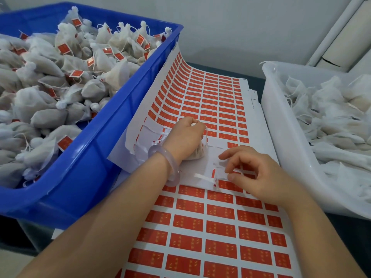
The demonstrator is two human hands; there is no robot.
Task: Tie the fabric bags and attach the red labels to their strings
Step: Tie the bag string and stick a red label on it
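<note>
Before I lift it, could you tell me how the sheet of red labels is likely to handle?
Probably floppy: the label sheet curls up against the blue crate. Likely light, being thin paper. Its peeled patch near the left hand looks torn, so it may rip there.

Bare forearms; a translucent pale bangle (pixel 163 164) circles the left wrist.

Under left hand (pixel 186 137), fabric bag (pixel 197 154) mostly hidden. Too small to read: print on red labels (pixel 187 223). Cut by left edge: blue crate (pixel 84 157); by right: white bin (pixel 281 127).
</note>
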